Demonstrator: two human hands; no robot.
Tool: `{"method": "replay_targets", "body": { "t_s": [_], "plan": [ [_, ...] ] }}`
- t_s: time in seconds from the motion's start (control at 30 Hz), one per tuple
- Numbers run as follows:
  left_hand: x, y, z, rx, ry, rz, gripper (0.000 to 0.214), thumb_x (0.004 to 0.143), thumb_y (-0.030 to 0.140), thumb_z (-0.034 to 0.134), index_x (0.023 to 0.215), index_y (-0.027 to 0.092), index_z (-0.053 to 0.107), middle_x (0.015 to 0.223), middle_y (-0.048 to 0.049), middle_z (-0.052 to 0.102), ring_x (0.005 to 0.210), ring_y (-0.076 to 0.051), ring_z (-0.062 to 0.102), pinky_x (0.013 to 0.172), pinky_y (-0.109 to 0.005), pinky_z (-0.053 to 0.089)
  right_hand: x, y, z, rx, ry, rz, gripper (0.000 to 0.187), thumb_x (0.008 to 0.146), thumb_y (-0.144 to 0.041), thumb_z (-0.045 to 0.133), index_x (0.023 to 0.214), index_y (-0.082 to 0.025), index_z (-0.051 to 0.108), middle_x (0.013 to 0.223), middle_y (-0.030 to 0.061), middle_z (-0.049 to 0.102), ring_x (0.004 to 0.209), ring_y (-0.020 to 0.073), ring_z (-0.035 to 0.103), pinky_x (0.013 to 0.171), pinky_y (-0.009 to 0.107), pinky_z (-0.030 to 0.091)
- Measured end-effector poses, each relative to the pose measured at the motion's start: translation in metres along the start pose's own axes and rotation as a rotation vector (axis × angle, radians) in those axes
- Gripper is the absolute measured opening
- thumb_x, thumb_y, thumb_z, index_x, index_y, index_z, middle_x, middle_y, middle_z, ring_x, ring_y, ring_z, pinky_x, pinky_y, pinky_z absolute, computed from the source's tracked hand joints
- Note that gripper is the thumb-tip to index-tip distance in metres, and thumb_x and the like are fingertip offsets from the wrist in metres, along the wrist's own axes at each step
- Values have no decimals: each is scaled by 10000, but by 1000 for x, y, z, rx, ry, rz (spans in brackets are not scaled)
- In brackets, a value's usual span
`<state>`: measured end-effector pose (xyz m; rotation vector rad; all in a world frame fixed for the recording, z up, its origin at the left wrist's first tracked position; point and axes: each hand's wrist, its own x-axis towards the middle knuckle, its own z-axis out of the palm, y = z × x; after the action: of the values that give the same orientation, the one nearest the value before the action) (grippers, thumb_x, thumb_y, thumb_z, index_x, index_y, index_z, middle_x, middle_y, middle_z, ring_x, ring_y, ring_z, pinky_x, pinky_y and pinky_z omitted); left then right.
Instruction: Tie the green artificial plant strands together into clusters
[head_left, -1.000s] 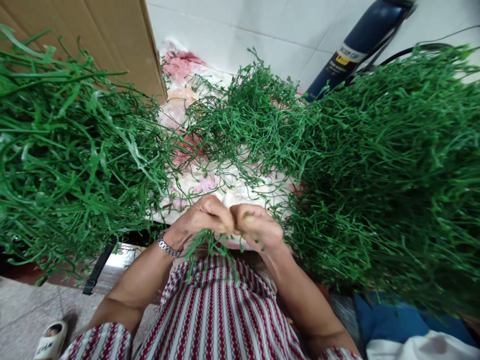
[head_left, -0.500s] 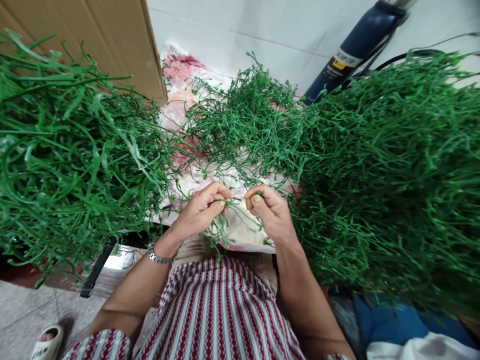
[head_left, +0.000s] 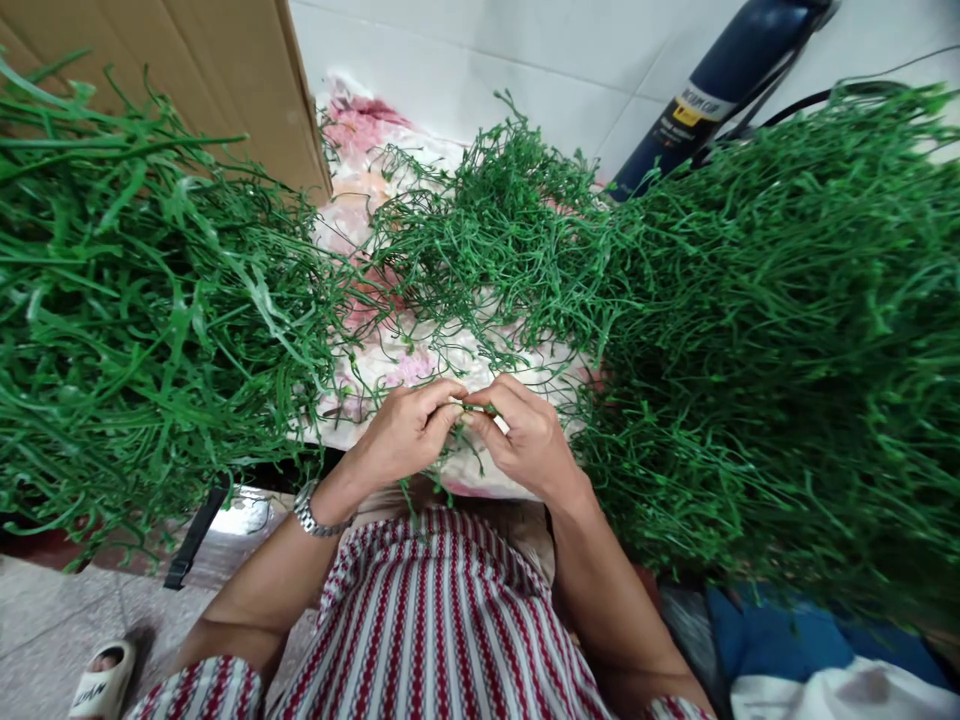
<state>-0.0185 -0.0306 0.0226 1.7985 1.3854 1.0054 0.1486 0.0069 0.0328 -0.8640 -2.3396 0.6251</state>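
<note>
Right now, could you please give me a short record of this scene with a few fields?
Left hand: pinches a thin green stem, fingers curled
Right hand: pinches the same stem from the other side, fingertips meeting the left's
Left pile: long flat green leaves
Right pile: thin tangled green stems
Under the hands: flowered cloth
Behind: cardboard box, blue pump, white tiled wall
Wrist: metal watch on the left

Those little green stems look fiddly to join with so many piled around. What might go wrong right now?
The thin green stem pinched between the left hand and right hand could slip or snap. Loose strands hanging below the hands might snag in the big right pile.
</note>
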Motion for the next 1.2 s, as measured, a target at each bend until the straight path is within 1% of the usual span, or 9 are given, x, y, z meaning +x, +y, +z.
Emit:
{"method": "replay_targets", "body": {
  "t_s": [0.13, 0.3, 0.43, 0.63, 0.8, 0.93, 1.0, 1.07, 1.2],
  "plan": [
    [-1, 3, -6, 249, -59, 110, 206, 826, 145, 419, 726, 158, 599, 665, -14, 572, 624, -116, 520, 604, -237, 370, -3, -3, -4, -132, -54, -33, 126, 874, -239, 443, 870, -170, 549, 752, 42, 505, 709, 154, 488, 615, 265, 392],
    [-3, 5, -4, 345, 66, 187, 179, 814, 153, 439, 760, 158, 610, 855, -54, 544, 721, -121, 521, 618, -231, 388, -3, -5, -3, -123, -87, -43, 97, 884, -207, 402, 879, -180, 494, 751, 39, 508, 708, 155, 485, 616, 267, 390],
    [-5, 1, 0, 370, 84, 214, 193, 813, 118, 422, 768, 159, 605, 715, -24, 516, 678, -118, 500, 604, -228, 370, -3, -4, -1, -183, -131, -7, 120, 900, -258, 390, 874, -179, 476, 771, 45, 528, 730, 162, 502, 630, 272, 375],
    [-6, 3, -6, 465, -3, 233, 187, 789, 105, 402, 685, 163, 545, 645, -5, 483, 595, -110, 430, 550, -239, 298, -3, -6, -2, -284, -200, 9, 203, 895, -295, 397, 760, -185, 502, 690, 21, 501, 622, 134, 447, 547, 258, 268],
    [1, 5, -21, 289, -253, 144, 152, 795, 152, 416, 666, 163, 495, 576, 30, 439, 548, -94, 389, 541, -228, 277, 0, -12, -4, 57, -246, 25, 194, 889, -282, 407, 732, -183, 463, 627, -20, 443, 580, 102, 410, 558, 231, 285],
    [6, -2, -22, -164, -428, 32, 298, 815, 275, 445, 546, 147, 452, 480, 47, 332, 470, -70, 322, 477, -209, 242, 0, -12, -2, 421, -268, 135, 259, 878, -320, 432, 660, -181, 437, 549, -50, 354, 504, 77, 328, 501, 216, 262],
    [6, -5, -15, -455, -386, -45, 357, 787, 395, 502, 542, 135, 497, 463, 46, 323, 448, -64, 285, 445, -209, 216, 0, -10, 3, 679, -250, 236, 298, 863, -383, 449, 643, -182, 433, 525, -55, 344, 472, 72, 303, 462, 211, 247],
    [6, -7, -7, -675, -267, -135, 384, 725, 473, 572, 573, 120, 559, 462, 40, 344, 443, -62, 278, 436, -213, 204, 0, -10, 9, 949, -179, 340, 327, 835, -441, 477, 640, -182, 432, 502, -56, 364, 436, 67, 304, 428, 208, 238],
    [5, -7, 5, -895, -76, -267, 373, 659, 488, 645, 596, 124, 600, 430, 41, 361, 411, -64, 288, 416, -215, 194, 3, -12, 17, 1277, -5, 395, 361, 787, -494, 523, 625, -195, 402, 457, -67, 370, 374, 65, 308, 390, 210, 257]
  ]
}}
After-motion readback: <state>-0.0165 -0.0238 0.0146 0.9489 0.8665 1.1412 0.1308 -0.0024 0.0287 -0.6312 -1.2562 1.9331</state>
